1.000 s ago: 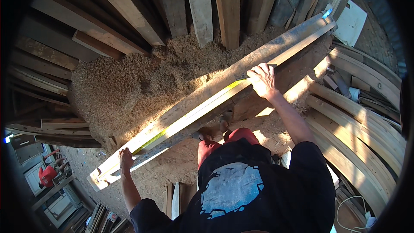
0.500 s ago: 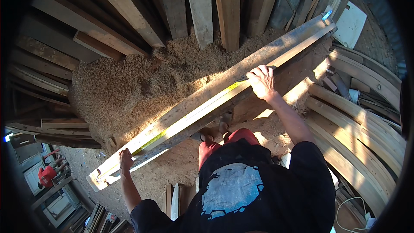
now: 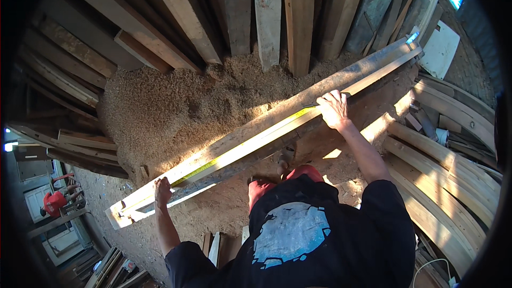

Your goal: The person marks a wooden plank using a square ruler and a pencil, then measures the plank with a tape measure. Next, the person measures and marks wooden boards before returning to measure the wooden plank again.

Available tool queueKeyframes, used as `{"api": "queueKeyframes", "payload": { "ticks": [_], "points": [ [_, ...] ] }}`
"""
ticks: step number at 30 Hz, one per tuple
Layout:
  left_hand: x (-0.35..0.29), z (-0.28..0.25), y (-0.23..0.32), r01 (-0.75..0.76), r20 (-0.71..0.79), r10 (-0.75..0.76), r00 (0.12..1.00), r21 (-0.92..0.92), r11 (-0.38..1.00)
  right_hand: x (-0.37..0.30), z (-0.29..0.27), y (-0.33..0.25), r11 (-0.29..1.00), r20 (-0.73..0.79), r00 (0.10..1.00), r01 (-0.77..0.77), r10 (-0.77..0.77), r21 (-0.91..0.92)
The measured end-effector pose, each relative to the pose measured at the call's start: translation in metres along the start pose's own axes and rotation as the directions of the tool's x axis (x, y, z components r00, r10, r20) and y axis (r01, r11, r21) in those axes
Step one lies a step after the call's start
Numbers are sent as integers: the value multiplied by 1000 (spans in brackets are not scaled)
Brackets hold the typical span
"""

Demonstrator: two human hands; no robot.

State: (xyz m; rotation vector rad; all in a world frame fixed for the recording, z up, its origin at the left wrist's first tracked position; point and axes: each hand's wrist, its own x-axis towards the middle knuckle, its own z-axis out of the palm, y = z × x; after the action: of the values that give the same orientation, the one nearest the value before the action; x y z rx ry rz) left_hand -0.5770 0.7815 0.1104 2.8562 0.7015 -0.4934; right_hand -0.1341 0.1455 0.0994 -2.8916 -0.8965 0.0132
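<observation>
A long pale wooden beam [image 3: 250, 152] slants from lower left to upper right in front of me, on a wider weathered plank [image 3: 368, 60]. A yellow tape measure [image 3: 205, 169] is stretched along its top between my hands. My left hand [image 3: 163, 192] closes round the tape near the beam's lower-left end. Farther up the beam, my right hand [image 3: 333, 109] bends its fingers over the beam's top, gripping the tape's other end. A small dark piece shows beside those fingers; the tape's case is not clearly visible.
A heap of sawdust [image 3: 160, 112] lies beyond the beam, with upright timbers [image 3: 296, 21] behind it. Long boards [image 3: 442, 176] are stacked at right. A white panel [image 3: 440, 48] stands at upper right. Far left, a person in red [image 3: 53, 202] bends near a bench.
The whole view has shifted slightly, with the timbers lower and farther right. Both hands keep about the same places along the beam. The person in red has changed posture a little.
</observation>
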Motion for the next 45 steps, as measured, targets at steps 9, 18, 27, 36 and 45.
{"api": "queueKeyframes", "payload": {
  "ticks": [9, 18, 27, 36, 45],
  "points": [
    [-55, -29, 83, 136, -184, -145, 972, -59, 989, -9, -77, -122, 965, 578, 778, 141, -247, 223],
    [-242, 123, 180, 234, -130, -318, 939, -436, 869, -39, -17, -323, 798, 804, -196, 129, -562, 589],
    [-431, 235, 263, 479, 103, -761, 640, -828, 292, -107, 4, -544, 314, 788, -451, 743, -419, 591],
    [-491, 243, 333, 708, 317, -944, 95, -688, -160, -123, -17, -662, -83, 701, -591, 785, -399, 614],
    [-477, 245, 399, 206, 339, -837, -430, -865, -457, -178, -6, -715, -86, 765, -608, 791, -211, 605]
  ]
}}
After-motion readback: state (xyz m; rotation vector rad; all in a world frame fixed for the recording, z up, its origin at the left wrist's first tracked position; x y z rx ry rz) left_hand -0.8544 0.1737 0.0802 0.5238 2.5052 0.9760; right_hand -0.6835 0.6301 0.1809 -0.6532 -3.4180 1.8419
